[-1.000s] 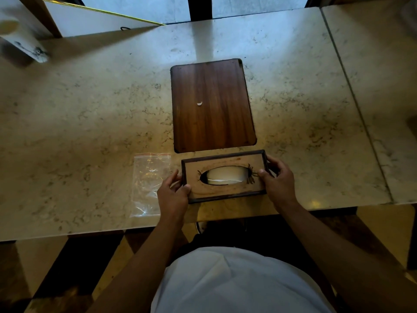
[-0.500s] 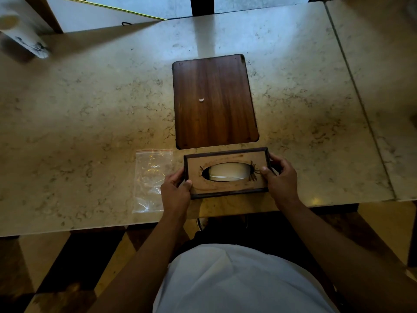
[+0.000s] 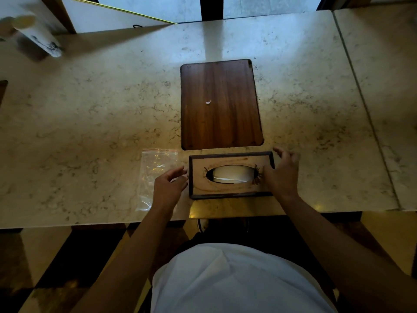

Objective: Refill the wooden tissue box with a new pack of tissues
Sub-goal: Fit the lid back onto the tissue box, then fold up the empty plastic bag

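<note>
The wooden tissue box (image 3: 228, 190) rests flat on the marble table (image 3: 90, 109) near its front edge, top face up. White tissues (image 3: 232, 173) show through its oval slot. My left hand (image 3: 168, 188) hovers just left of the box, fingers spread, a small gap between fingertips and wood. My right hand (image 3: 283, 173) is at the box's right end, fingers apart, thumb over the top right corner; it looks loose rather than gripping. An empty clear plastic bag (image 3: 153, 175) with a red zip strip lies left of the box, partly under my left hand.
A dark wooden board (image 3: 220, 105) lies flat just behind the box with a small white scrap on it. A pale cylinder (image 3: 31, 35) lies at the far left corner. A seam (image 3: 361, 98) divides the table from another slab on the right.
Both hands gripped the box's ends before. Now they have let go and drawn slightly outward with fingers spread. The box sits on the table.
</note>
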The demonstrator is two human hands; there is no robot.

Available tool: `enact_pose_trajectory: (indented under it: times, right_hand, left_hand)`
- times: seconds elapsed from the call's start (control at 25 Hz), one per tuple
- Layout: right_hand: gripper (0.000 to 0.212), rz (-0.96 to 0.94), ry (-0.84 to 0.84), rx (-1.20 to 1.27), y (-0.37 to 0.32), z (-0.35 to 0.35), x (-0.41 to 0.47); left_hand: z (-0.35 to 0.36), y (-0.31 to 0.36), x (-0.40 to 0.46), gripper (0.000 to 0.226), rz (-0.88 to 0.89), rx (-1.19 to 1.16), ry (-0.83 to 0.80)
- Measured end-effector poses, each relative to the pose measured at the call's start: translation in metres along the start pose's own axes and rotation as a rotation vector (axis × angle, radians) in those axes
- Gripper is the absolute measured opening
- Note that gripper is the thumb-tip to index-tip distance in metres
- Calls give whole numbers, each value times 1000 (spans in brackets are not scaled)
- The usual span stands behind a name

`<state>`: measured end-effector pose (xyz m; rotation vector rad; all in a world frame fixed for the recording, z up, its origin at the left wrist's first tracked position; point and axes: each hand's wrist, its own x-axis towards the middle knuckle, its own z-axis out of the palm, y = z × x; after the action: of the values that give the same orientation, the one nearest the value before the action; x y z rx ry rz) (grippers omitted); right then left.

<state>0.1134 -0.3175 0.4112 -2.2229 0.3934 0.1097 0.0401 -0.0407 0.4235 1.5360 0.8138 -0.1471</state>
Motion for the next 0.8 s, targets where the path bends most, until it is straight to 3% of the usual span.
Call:
enact_pose_trajectory:
  times: [0.2, 0.44, 0.64, 0.8]
  right_hand:
    - [38, -360, -140, -105, -63, 47, -1]
    - [43, -454, -396, -56, -113, 110, -28]
    - [53, -437, -665, -185, -140, 149, -58]
    - [62, -257, -786, -405, -149, 173, -73]
  left_hand:
    - [-34, 14, 3, 23, 30, -87, 87]
    - [-79, 8, 6, 16, 7, -187, 211]
    - [-118, -13, 16, 16, -29, -138, 302]
    - [-134, -25, 36, 23, -100, 155, 349]
